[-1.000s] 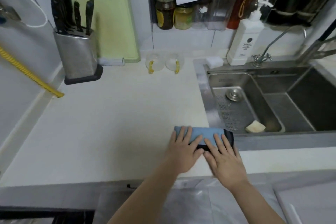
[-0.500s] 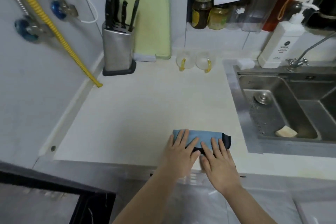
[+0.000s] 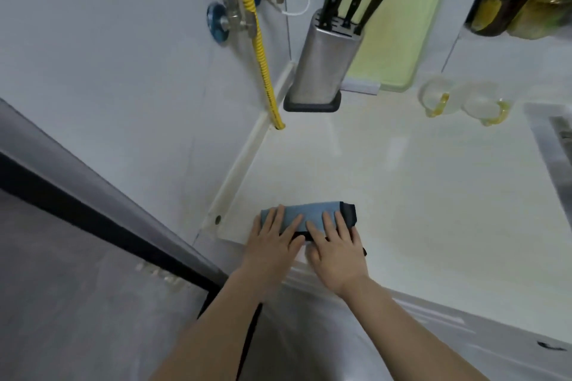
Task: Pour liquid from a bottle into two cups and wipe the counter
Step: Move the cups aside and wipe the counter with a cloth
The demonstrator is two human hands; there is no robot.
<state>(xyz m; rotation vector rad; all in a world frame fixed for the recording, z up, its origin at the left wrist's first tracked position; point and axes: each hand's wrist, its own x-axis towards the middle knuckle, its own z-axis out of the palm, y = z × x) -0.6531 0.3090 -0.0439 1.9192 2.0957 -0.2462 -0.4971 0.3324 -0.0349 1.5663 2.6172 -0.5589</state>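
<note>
Left hand (image 3: 274,240) and right hand (image 3: 335,246) side by side, fingers spread flat, pressing a folded blue cloth (image 3: 305,216) at the near left edge of the counter (image 3: 418,182), two clear cups (image 3: 464,99) far right by the wall, steel knife block (image 3: 325,62) and green cutting board (image 3: 399,25) far back, yellow hose (image 3: 263,52) down the left wall, jars (image 3: 520,3) on a shelf far right.

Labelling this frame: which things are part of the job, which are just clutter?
Job: cloth, pressed flat by left hand and right hand; counter; two cups.

Clutter: knife block, cutting board, jars, yellow hose, valve.
</note>
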